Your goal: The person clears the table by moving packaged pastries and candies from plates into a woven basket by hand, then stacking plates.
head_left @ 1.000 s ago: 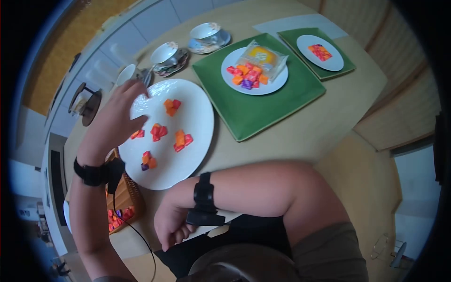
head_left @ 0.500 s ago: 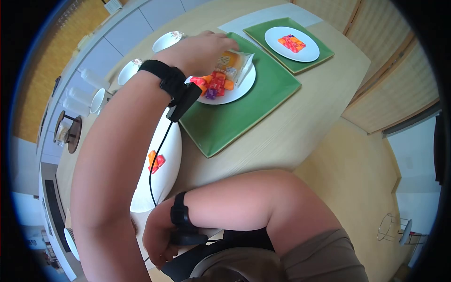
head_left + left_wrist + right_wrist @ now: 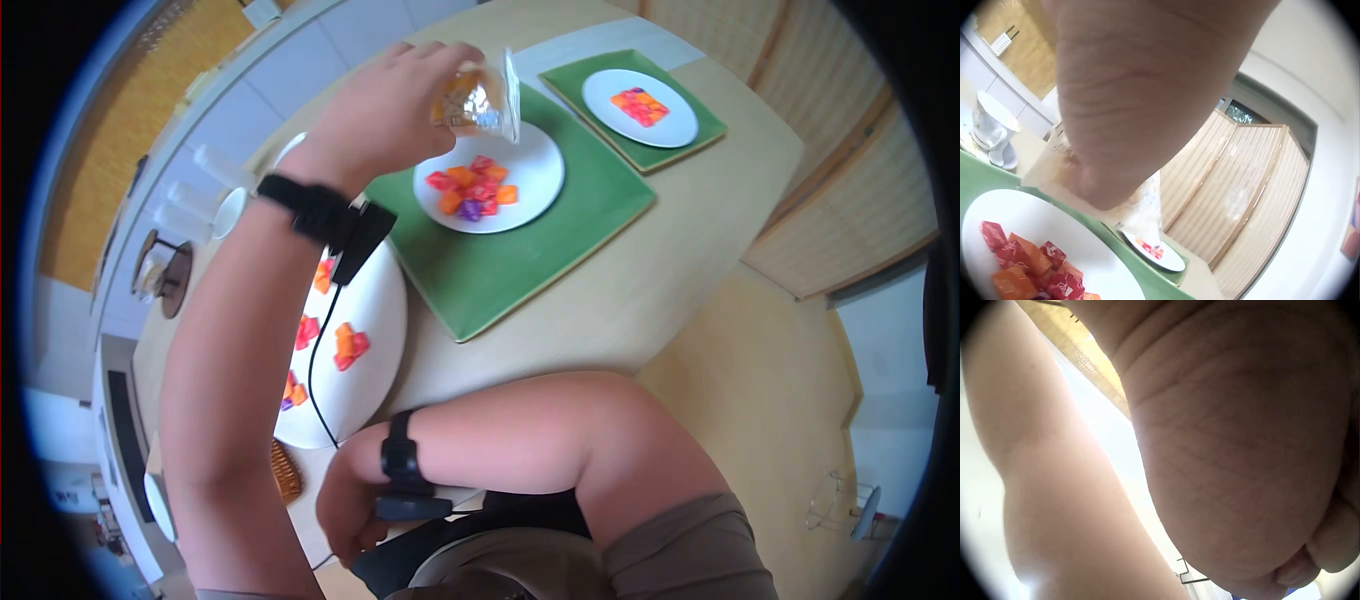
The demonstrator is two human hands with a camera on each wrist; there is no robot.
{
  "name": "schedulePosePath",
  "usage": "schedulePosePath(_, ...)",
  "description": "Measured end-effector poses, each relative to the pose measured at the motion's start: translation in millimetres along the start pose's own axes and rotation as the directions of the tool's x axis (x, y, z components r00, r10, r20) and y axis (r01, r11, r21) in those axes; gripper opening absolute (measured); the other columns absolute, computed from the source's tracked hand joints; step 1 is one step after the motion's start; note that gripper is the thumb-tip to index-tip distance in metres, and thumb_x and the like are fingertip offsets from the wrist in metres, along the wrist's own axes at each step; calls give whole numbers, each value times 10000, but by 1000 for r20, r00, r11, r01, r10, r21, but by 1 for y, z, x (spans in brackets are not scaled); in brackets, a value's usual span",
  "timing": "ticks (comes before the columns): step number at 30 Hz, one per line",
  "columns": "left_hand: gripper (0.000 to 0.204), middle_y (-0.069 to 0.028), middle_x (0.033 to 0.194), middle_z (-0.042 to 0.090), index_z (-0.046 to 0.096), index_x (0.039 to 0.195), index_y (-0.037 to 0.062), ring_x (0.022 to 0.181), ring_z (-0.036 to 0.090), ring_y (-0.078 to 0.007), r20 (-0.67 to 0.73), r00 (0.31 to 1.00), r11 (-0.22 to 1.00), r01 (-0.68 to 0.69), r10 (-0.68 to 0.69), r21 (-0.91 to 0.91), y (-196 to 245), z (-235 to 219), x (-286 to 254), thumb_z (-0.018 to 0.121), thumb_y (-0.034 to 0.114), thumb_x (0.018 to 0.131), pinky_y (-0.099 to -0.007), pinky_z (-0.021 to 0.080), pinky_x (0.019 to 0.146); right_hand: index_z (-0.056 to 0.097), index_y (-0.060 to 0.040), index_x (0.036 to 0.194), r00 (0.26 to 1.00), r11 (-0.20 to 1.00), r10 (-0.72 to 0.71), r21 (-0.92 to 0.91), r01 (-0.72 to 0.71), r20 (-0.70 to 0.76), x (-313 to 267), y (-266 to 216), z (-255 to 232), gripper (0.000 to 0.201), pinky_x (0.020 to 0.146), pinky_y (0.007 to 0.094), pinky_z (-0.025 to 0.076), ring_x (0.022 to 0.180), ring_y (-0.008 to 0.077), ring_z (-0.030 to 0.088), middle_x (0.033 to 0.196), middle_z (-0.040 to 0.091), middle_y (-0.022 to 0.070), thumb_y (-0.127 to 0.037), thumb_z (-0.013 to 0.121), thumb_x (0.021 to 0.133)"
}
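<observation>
Left hand holds a wrapped cake in the air above the small plate.
Fingers curl round the packet, at 12 o'clock of the candies. Plate sits on a green mat on the bench. Right hand loosely curled at bench edge, holding nothing.

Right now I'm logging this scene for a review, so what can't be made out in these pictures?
- Right hand: fingers hidden below the table edge in the head view; the right wrist view is filled by skin.
- Wrapped cake in the left hand: label blurred.
- Basket: mostly hidden behind the left arm.
- Cups: partly hidden by the arm.
</observation>
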State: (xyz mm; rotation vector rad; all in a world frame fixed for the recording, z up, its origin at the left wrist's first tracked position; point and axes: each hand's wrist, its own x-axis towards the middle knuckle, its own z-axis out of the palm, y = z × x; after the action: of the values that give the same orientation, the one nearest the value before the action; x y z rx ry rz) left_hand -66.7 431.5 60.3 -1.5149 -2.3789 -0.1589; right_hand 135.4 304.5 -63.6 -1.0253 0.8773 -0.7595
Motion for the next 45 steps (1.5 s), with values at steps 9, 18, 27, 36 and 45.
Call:
schedulePosePath(9, 816, -120, 1182, 680, 418, 1637, 107, 1060, 661, -206, -152, 660, 673, 738, -735, -49, -39, -118, -279, 765, 101, 899, -373, 562, 905, 428, -234, 696, 996, 998, -18, 64, 12, 84, 5, 3, 0, 476, 493, 269, 290, 500, 59, 309, 604, 304, -127, -389, 596, 1114)
schedulePosePath(18, 780, -224, 1106, 773, 454, 1550, 73, 1014, 775, -350, 10, -13, -11, 987, -1000, 163, -155, -124, -505, 790, 353, 904, -410, 582, 899, 421, -192, 782, 983, 951, 49, 293, -100, 177, 10, 1, -9, 423, 454, 238, 211, 525, 43, 226, 642, 250, -117, -335, 522, 1168)
schedulePosePath(27, 758, -260, 1173, 775, 572, 1502, 107, 1097, 755, -399, 202, 64, 120, 953, -977, 278, -152, -83, -470, 783, 519, 901, -443, 564, 996, 401, -200, 760, 993, 971, 30, 231, -56, 115, 0, -2, -4, 439, 474, 248, 226, 522, 51, 243, 635, 261, -119, -326, 530, 1160)
schedulePosePath(36, 518, -168, 1425, 646, 640, 1461, 134, 1333, 620, -388, 342, 676, 731, 681, -652, 47, -32, -61, -317, 751, 170, 957, -465, 518, 1111, 398, -213, 750, 995, 976, 23, 211, -43, 98, 1, 1, -3, 439, 477, 252, 225, 517, 51, 255, 629, 274, -122, -321, 544, 1150)
schedulePosePath(45, 228, -147, 1221, 701, 734, 1133, 53, 1124, 689, -369, 387, 738, 807, 590, -553, 27, -44, -36, -294, 744, 59, 905, -461, 547, 1014, 387, -219, 728, 996, 983, -6, 185, -12, 94, 3, 5, -3, 459, 480, 260, 233, 518, 54, 262, 619, 271, -125, -335, 551, 1141)
